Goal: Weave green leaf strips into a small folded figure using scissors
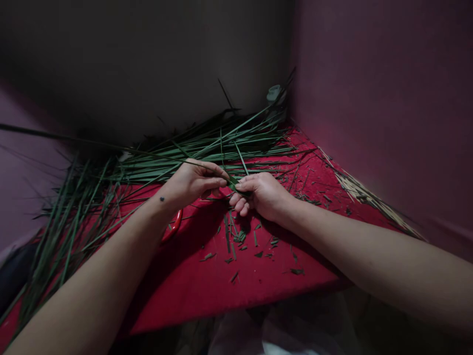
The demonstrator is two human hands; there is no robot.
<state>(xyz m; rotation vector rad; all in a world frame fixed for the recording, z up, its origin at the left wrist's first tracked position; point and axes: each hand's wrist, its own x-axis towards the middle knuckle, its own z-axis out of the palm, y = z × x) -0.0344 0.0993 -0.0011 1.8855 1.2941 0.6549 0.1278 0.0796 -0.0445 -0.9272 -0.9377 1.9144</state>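
My left hand [201,181] and my right hand [258,193] are close together above the red table, pinching a green leaf strip [232,183] between them. The fingers of both hands are closed on it. A long thin part of a leaf stretches from the left hand toward the far left. Behind the hands lies a large pile of long green leaves [155,165]. A red handle [177,226] shows beside my left wrist. Small cut leaf pieces [240,236] are scattered below the hands.
The red tabletop [221,291] ends at a front edge near the body. A bundle of pale thin sticks [354,187] lies along the right wall. At the back corner stands a whitish container [274,93]. More leaves [62,231] spread over the left side.
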